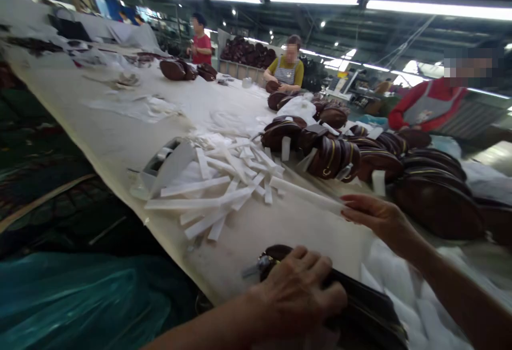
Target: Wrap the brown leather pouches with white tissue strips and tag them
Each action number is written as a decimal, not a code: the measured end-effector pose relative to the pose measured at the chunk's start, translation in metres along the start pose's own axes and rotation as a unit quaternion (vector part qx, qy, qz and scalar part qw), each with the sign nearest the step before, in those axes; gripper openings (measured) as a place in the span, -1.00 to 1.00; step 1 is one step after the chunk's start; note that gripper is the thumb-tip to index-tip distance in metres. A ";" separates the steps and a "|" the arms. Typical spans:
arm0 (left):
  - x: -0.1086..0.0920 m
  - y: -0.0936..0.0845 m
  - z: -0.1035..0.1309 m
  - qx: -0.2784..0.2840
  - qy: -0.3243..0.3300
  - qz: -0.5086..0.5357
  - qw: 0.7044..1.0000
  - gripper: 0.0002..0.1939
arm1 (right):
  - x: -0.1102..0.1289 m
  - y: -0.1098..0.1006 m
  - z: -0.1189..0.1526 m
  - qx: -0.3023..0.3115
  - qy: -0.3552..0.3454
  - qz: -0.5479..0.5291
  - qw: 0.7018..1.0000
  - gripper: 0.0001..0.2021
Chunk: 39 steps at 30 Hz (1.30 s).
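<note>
A long pale desk [296, 227] stretched away under tube lights [314, 0]. Nearest the wearer, a dark brown bag [370, 299] lay beneath the left hand [300, 286], whose fingers were curled over it. Beyond it, the right hand [382, 219] pinched one end of a white strip [306, 192], held apart from the bag and so apparently not yet joined with it. The strip's far end reached beside a loose strip pile [228, 179], which suggested plenty remained. To the right, heaped brown bags [436, 195] showed some white pieces [378, 182] among them, perhaps already handled.
</note>
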<state>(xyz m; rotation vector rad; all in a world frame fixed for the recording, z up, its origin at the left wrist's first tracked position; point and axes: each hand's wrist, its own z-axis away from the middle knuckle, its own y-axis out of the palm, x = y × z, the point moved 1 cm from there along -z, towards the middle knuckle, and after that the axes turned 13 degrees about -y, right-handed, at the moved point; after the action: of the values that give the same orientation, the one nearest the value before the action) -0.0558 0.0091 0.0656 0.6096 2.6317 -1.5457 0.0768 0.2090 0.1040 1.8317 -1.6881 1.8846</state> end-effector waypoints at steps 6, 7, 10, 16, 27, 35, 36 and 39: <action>-0.008 0.001 0.007 -0.149 0.009 -0.018 0.989 -0.91 | 0.036 -0.031 0.116 -0.064 -0.096 0.053 0.992 -0.83; -0.010 0.002 0.009 -0.162 0.014 -0.031 0.986 -0.89 | 0.039 -0.031 0.128 -0.065 -0.130 0.071 0.987 -0.84; -0.014 0.006 0.014 -0.188 0.022 -0.081 0.979 -0.90 | 0.038 -0.027 0.150 -0.062 -0.189 0.090 0.976 -0.82; -0.015 0.004 0.017 -0.148 0.054 -0.109 0.981 -0.90 | 0.032 -0.019 0.156 -0.055 -0.250 0.086 0.963 -0.77; -0.021 -0.001 0.010 -0.123 0.068 -0.119 0.983 -0.72 | 0.032 -0.008 0.164 -0.066 -0.312 0.166 0.933 -0.79; -0.021 -0.001 0.002 -0.089 -0.014 -0.100 0.991 -0.80 | 0.031 0.010 0.162 -0.084 -0.277 0.222 0.931 -0.75; -0.020 -0.001 0.000 -0.087 -0.022 -0.098 0.991 -0.81 | 0.030 0.014 0.161 -0.093 -0.278 0.227 0.929 -0.75; -0.017 -0.001 -0.003 -0.083 -0.026 -0.092 0.992 -0.81 | 0.027 0.023 0.158 -0.117 -0.274 0.237 0.925 -0.81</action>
<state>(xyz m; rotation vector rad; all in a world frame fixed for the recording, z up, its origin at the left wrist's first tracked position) -0.0394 0.0055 0.0714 0.3197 2.8082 -1.3419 0.1632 0.0777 0.0655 2.1169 -2.6030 1.2306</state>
